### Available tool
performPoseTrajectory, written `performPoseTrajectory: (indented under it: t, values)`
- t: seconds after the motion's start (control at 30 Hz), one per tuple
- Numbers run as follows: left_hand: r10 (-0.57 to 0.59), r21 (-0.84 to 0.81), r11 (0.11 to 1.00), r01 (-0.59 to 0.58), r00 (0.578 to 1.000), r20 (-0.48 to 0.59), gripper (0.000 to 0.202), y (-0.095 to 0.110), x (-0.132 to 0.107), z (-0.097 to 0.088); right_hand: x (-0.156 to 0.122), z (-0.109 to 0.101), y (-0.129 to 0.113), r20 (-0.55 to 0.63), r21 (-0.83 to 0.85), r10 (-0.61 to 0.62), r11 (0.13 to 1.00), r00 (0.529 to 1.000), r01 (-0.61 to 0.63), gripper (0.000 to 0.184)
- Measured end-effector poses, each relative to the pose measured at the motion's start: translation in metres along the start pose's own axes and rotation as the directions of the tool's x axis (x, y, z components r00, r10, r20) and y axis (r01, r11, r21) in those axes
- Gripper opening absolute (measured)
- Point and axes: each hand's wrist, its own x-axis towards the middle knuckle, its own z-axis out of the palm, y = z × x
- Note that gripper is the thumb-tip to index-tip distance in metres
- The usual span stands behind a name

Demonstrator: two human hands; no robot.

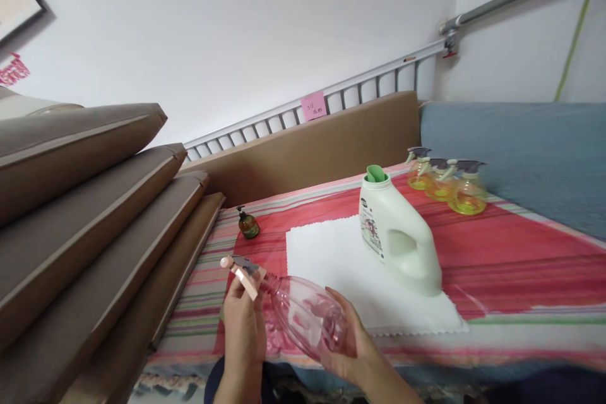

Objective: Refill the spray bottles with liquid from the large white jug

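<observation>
A clear pink spray bottle (pixel 303 312) lies tilted across both my hands near the front edge of the table. My left hand (pixel 243 322) is closed around its pink and grey trigger head (pixel 249 271). Around the wide base of the bottle, my right hand (pixel 350 347) is wrapped from the right side. No liquid can be made out in the bottle. Beyond it, a large pale green detergent jug (pixel 402 240) stands upright, with a green spout (pixel 376 173) showing at its uncapped mouth.
The jug rests on a white cloth (pixel 326 252) over a striped red tablecloth (pixel 516 259). A small brown pump bottle (pixel 248 225) stands at back left. Three spray bottles with yellow liquid (pixel 466 192) are at back right. Stacked cushions (pixel 95 233) fill the left side.
</observation>
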Motion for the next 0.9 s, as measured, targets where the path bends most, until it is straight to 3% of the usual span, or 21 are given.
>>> performPoseTrajectory:
  t: [0.2,0.33,0.5,0.67,0.9]
  values:
    - [-0.007,0.165,0.986,-0.008,0.996,0.091,0.025,0.000,0.006,-0.007,0.000,-0.001,0.001,0.001,0.035,0.027,0.999,1.000,-0.027,0.103]
    - [0.009,0.186,0.982,-0.030,0.993,0.114,0.026,-0.002,0.005,-0.007,0.003,0.002,0.002,-0.013,0.057,0.027,0.998,1.000,-0.026,0.104]
    - [-0.011,0.118,0.993,0.000,0.996,0.094,0.030,0.002,-0.004,0.003,-0.002,0.008,-0.004,-0.062,0.124,0.043,0.992,0.997,-0.035,0.100]
    - [0.070,-0.035,0.997,-0.066,0.989,0.133,0.040,0.008,-0.015,0.015,-0.011,0.015,-0.019,-0.047,0.150,0.049,0.988,0.998,-0.041,0.098]
    - [0.014,-0.059,0.998,-0.003,0.984,0.175,0.039,0.005,-0.014,0.012,-0.008,0.012,-0.020,-0.070,0.155,0.062,0.987,0.996,-0.050,0.094]
